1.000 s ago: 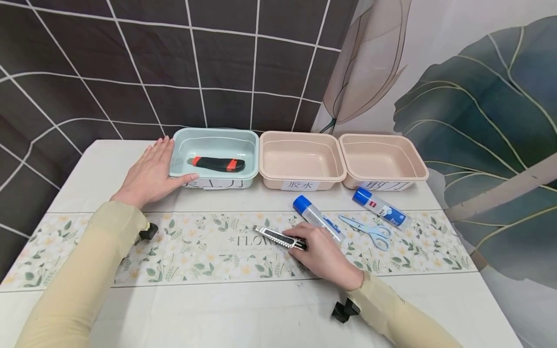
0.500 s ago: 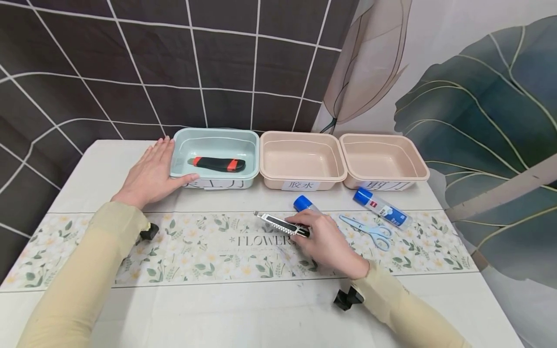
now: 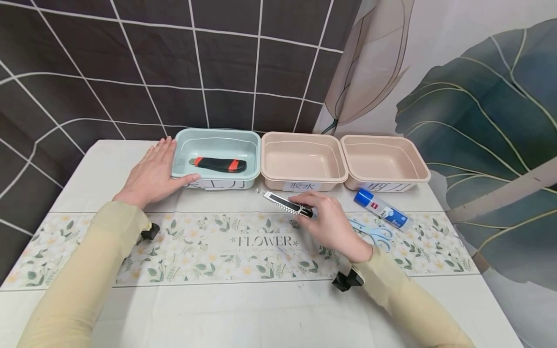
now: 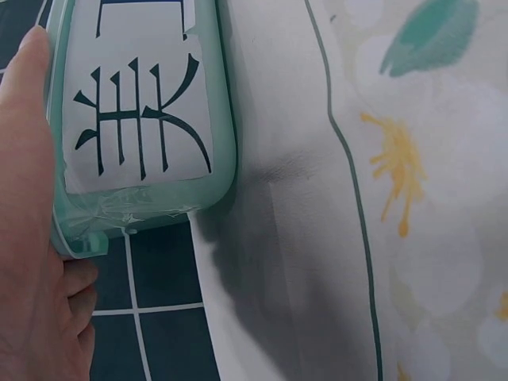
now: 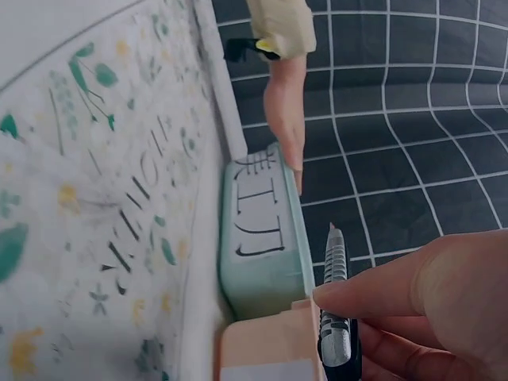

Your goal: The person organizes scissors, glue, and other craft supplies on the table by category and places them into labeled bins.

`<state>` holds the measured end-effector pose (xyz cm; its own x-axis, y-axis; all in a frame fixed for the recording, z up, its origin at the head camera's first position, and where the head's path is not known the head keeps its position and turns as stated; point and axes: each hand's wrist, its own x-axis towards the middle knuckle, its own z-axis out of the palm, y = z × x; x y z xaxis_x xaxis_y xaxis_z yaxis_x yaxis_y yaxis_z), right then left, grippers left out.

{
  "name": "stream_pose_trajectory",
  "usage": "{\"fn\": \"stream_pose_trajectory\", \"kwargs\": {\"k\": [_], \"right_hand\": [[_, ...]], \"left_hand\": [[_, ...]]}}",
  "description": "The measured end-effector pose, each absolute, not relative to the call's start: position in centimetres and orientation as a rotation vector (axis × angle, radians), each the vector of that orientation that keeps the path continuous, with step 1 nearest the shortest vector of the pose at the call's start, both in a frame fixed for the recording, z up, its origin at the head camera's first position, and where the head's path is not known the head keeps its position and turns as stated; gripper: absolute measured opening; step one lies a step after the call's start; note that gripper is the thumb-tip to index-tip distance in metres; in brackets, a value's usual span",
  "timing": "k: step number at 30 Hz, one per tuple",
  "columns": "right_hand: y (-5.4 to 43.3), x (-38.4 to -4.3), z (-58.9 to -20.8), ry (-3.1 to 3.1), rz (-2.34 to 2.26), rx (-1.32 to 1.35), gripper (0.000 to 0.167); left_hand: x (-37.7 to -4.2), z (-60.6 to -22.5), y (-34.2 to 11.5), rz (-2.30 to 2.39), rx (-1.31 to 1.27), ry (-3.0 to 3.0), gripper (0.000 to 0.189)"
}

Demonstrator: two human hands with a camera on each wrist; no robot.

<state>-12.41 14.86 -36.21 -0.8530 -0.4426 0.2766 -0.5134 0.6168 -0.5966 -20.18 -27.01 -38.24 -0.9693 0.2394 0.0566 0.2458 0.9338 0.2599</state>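
Note:
My left hand [image 3: 148,176] rests against the left end of a light blue bin [image 3: 217,142], its fingers straight along the side and its thumb at the front rim. Inside that bin lies a black and orange utility knife [image 3: 221,165]. My right hand [image 3: 334,224] pinches a silver and black utility knife [image 3: 283,202] between thumb and fingers, above the table in front of the middle bin. The right wrist view shows this knife [image 5: 336,270] with its tip pointing toward the blue bin.
Two pink bins, one in the middle [image 3: 300,152] and one at the right [image 3: 383,157], stand beside the blue one, all with paper labels. A blue-capped glue stick [image 3: 383,209] and light blue scissors [image 3: 374,233] lie at the right, the scissors partly behind my right hand.
My right hand has lifted the silver utility knife up and toward the bins. It now covers the nearer glue stick and part of the scissors. The left hand has stayed at the blue bin.

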Motion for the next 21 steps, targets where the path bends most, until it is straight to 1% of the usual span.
{"fn": "stream_pose_trajectory", "kwargs": {"k": [21], "right_hand": [[12.9,-15.7,-34.5,-2.696,1.021,0.877,0.037]], "left_hand": [[-20.2,-38.2,-27.0,-0.416,-0.383,-3.07,0.116]]}}
